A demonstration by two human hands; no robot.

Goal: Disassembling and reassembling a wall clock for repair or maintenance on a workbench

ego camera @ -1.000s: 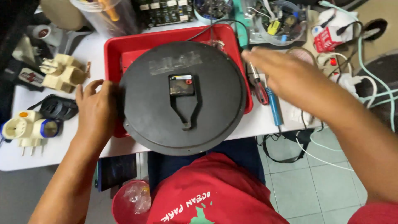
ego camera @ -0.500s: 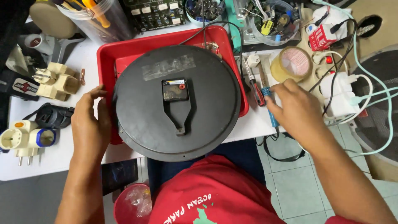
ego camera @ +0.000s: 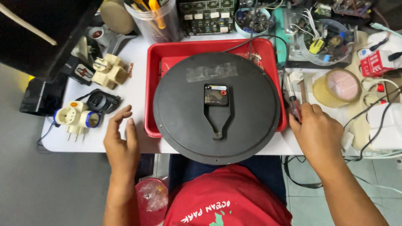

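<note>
Cluttered white worktable (ego camera: 138,90) over grey floor (ego camera: 67,188).
Pale tiles (ego camera: 377,175) at right beneath trailing cables; evenly lit.

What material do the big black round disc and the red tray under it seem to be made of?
The black round disc looks like moulded plastic with a matte finish: even dull surface, thin raised rim, shaped slot below its small centre module. The red tray seems glossy plastic: rounded corners, soft shine on the rim. Neither can be confirmed by sight alone.
</note>
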